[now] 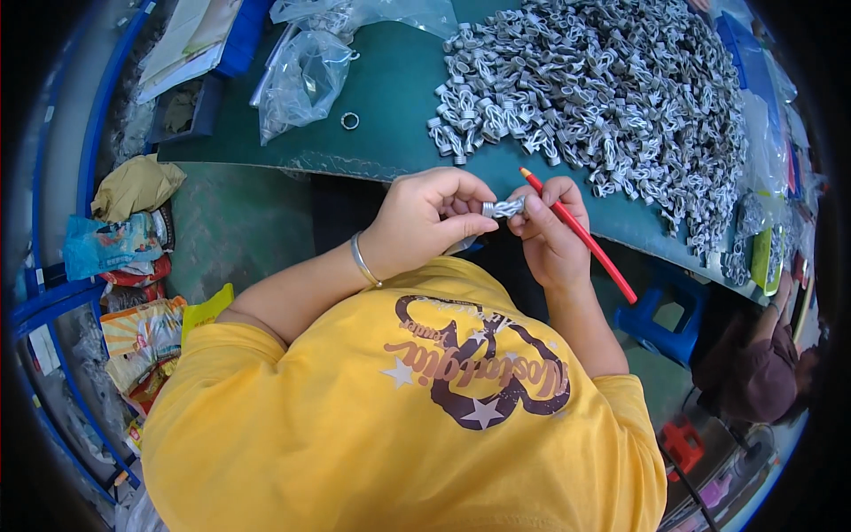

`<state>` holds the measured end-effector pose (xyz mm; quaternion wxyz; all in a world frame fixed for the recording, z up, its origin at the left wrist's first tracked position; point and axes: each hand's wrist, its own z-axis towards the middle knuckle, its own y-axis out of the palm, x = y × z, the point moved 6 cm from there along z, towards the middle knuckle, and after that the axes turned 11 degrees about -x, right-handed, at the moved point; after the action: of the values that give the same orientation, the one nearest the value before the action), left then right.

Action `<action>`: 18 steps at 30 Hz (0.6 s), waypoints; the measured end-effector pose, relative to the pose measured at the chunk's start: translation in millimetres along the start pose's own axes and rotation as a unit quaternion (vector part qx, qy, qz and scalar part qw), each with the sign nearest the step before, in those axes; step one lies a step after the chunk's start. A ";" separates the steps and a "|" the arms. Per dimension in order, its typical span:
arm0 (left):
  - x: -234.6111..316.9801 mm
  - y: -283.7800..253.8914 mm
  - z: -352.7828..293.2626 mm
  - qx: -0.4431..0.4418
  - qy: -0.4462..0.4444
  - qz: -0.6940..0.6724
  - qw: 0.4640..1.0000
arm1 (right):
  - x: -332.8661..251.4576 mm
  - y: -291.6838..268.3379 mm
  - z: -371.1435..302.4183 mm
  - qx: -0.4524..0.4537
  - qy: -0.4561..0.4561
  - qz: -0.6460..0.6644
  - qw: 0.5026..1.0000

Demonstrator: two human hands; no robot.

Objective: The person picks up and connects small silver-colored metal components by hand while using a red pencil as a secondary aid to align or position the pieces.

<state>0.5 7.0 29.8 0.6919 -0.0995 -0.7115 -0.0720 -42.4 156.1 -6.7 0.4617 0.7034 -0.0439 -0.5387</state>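
Note:
In front of my chest, just off the table's near edge, a short silver metal chain piece with a ribbed collar (505,208) is pinched at both ends. My left hand (430,211) grips its collar end between thumb and fingers. The other end sits in the fingertips of my right hand (557,229). That hand also keeps a red pencil (592,245) tucked across its fingers, pointed tip up and to the left. Beyond my hands, a large heap of similar chain pieces (603,97) covers the right of the green table (381,111).
A single metal ring (350,121) lies left on the table, near a clear plastic bag (306,80). Blue shelving with packages (124,248) stands at far left. At right are a blue stool (665,310) and another person in a dark top (758,377).

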 end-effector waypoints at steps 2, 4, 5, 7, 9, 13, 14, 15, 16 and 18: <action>5.0 -1.8 -1.5 0.003 0.047 0.031 0.998 | 7.1 -4.2 0.5 -0.036 0.004 0.018 0.999; 12.7 -3.0 -3.2 0.005 0.104 0.071 0.992 | 13.9 -1.8 0.2 -0.089 0.020 0.068 0.994; 14.1 -3.9 -2.5 0.005 0.100 0.066 0.993 | 16.5 -3.4 -0.6 -0.084 0.023 0.068 0.994; 23.9 -3.4 -3.4 0.007 0.146 0.144 0.979 | 17.9 -3.3 -0.4 -0.090 -0.001 0.028 0.996; 21.4 -1.8 -5.2 0.006 0.143 0.136 0.980 | 15.1 -0.6 -1.0 -0.099 -0.020 0.025 0.995; 0.9 -4.0 -8.4 -0.002 0.094 0.054 0.994 | -4.6 6.2 -4.3 -0.067 -0.097 -0.108 0.987; -9.0 -4.9 -8.2 -0.003 0.034 -0.025 0.999 | -9.4 10.8 -6.2 -0.082 -0.114 -0.150 0.979; -18.6 -4.8 -9.1 -0.003 -0.027 -0.105 0.994 | -13.6 15.5 -7.9 -0.096 -0.131 -0.191 0.968; -21.5 -3.9 -9.8 -0.017 -0.050 -0.140 0.989 | -14.0 20.2 -8.4 -0.103 -0.128 -0.216 0.962; -27.4 -3.4 -11.9 -0.022 -0.062 -0.155 0.986 | -12.6 25.9 -10.6 -0.108 -0.129 -0.248 0.954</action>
<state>11.9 -0.4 2.9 0.6248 -0.0078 -0.7579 -0.1874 -27.9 154.7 20.3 0.3771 0.5628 0.1314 -0.7238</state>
